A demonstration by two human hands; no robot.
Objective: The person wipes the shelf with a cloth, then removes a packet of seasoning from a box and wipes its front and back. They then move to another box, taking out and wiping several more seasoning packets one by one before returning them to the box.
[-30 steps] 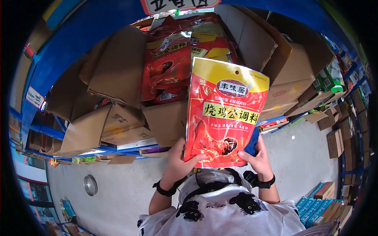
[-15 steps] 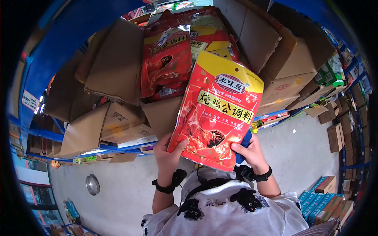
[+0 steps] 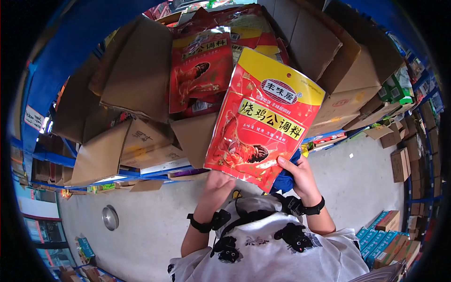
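Note:
A red and yellow seasoning packet [image 3: 265, 124] with Chinese lettering and a picture of food is held up, tilted, before the open carton. My right hand [image 3: 303, 176] grips its lower right edge, thumb on the front. A bunched blue cloth [image 3: 283, 182] shows between this hand and the packet. Below the lower left corner is my left hand [image 3: 220, 184], its fingers tucked behind the packet and mostly hidden. Similar red packets [image 3: 199, 70] fill the open cardboard carton [image 3: 136, 70] beyond.
Blue shelving [image 3: 56, 160] carries opened cartons, with a carton flap [image 3: 96, 157] jutting toward me. A round metal bowl [image 3: 110, 217] lies on the grey floor at the left. Stacked boxes [image 3: 387, 242] stand at lower right.
The packet has risen slightly and tilted further clockwise. My left thumb has come off its front, and that hand has shifted right beneath the lower edge. My right hand keeps its grip.

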